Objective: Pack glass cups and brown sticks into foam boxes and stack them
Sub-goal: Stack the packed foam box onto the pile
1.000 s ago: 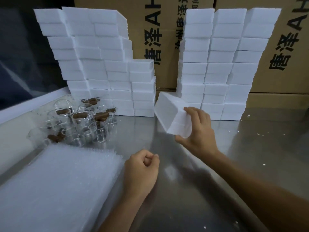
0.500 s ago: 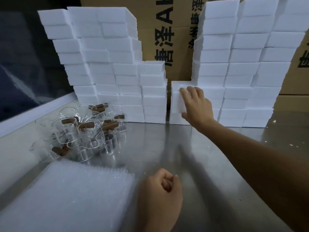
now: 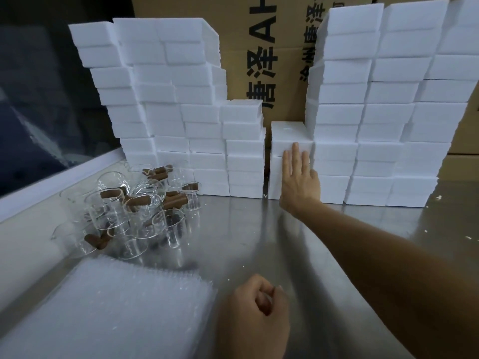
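Two walls of white foam boxes stand at the back of the steel table, a left stack [image 3: 166, 117] and a right stack [image 3: 383, 110]. Between them sits a short column whose top foam box [image 3: 289, 137] lies level. My right hand [image 3: 298, 180] presses flat against the front of this column, fingers straight. My left hand [image 3: 255, 320] hovers near the front edge, fingers curled into a loose fist with nothing in it. Several glass cups [image 3: 134, 218] with brown sticks [image 3: 111, 194] lie heaped at the left.
A stack of bubble-wrap sheets [image 3: 103, 314] lies at the front left. Cardboard cartons [image 3: 261, 60] with black print stand behind the foam. A white ledge [image 3: 51, 182] runs along the left. Foam crumbs dot the steel table [image 3: 337, 255] at the right.
My right hand carried a foam box from mid-table to the gap between the stacks, set it on the short column, and now lies flat against it. The camera moved closer.
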Demonstrator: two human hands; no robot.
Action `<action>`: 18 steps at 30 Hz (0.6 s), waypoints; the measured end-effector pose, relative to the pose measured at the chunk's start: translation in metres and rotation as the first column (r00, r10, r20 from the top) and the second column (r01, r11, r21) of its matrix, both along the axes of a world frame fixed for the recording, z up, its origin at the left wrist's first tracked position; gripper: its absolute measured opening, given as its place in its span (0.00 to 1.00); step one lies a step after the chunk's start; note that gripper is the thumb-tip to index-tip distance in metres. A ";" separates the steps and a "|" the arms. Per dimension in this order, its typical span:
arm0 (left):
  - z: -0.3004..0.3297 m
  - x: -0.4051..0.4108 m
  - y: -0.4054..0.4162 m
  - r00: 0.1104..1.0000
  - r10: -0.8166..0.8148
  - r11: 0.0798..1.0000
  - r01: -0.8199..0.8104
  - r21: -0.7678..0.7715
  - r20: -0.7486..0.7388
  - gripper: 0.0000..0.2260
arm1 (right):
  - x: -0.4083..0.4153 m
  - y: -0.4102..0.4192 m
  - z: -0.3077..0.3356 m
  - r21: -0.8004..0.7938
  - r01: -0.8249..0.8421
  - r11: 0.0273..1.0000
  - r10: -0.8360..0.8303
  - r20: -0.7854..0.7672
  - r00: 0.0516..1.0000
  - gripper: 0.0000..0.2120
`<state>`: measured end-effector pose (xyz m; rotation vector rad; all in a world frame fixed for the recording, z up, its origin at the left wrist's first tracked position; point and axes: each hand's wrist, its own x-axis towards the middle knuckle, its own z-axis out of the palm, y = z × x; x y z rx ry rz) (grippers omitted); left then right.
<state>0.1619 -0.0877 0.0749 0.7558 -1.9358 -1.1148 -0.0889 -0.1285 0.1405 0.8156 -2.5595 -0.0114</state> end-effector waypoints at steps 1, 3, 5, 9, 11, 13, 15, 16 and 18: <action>0.001 0.000 0.000 1.000 0.002 1.000 -0.002 0.003 0.014 0.15 | 0.008 0.000 -0.008 -0.031 -0.001 1.000 0.003 0.066 0.998 0.49; 0.002 0.000 0.000 1.000 0.002 1.000 -0.002 0.001 0.023 0.14 | 0.023 0.001 -0.028 -0.083 -0.007 0.996 0.022 0.184 0.983 0.41; 0.003 -0.001 0.001 1.000 0.002 1.000 -0.002 -0.017 0.026 0.13 | 0.036 0.003 -0.044 -0.128 0.008 0.992 0.037 0.346 0.937 0.31; 0.006 0.000 0.002 0.998 0.009 1.000 -0.008 -0.009 0.054 0.12 | 0.048 0.007 -0.051 -0.135 -0.055 0.989 0.101 0.360 0.927 0.21; 0.008 0.001 0.003 0.997 0.014 1.000 -0.014 0.002 0.070 0.13 | 0.052 0.009 -0.046 -0.124 -0.097 0.988 0.133 0.321 0.938 0.18; 0.008 0.002 0.003 0.998 0.014 1.000 -0.014 0.000 0.069 0.14 | 0.052 0.009 -0.033 -0.095 -0.154 0.984 0.176 0.300 0.938 0.15; 0.008 0.002 0.003 0.997 0.016 1.000 -0.015 -0.017 0.073 0.14 | 0.046 0.003 -0.007 -0.132 -0.208 0.969 0.235 0.238 0.942 0.11; 0.007 0.002 0.002 0.997 0.018 1.000 -0.017 -0.023 0.073 0.14 | 0.042 -0.003 0.010 -0.177 -0.237 0.955 0.267 0.172 0.948 0.12; 0.006 0.002 0.002 0.998 0.026 0.999 -0.024 -0.031 0.065 0.14 | 0.032 -0.019 0.048 -0.260 -0.324 0.910 0.331 -0.017 0.943 0.17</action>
